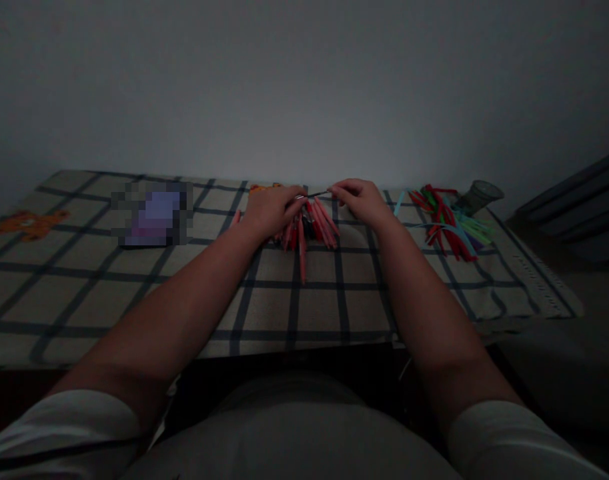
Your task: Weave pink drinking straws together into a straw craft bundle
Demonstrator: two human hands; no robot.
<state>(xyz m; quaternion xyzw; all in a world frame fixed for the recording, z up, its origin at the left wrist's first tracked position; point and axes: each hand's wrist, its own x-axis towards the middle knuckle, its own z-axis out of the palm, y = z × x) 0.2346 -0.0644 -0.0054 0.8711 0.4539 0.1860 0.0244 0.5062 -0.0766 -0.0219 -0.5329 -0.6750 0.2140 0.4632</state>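
The left hand (271,210) and the right hand (361,200) are held close together near the far edge of the counter, each with its fingertips pinched on one end of a thin dark stick (317,195), which spans the small gap between them almost level, with a pale tip at the left hand's end. The stick is held just above a loose heap of pink and red sticks (311,230) that lies on the checked cloth (334,300) under and between the two hands; one of them points back toward the person. To the right, well apart from the heap, lies a tangle of red, green and blue strips (449,223), with a glass jar (479,197) just beyond it. Far to the left, an orange figure (31,223) is on the cloth.
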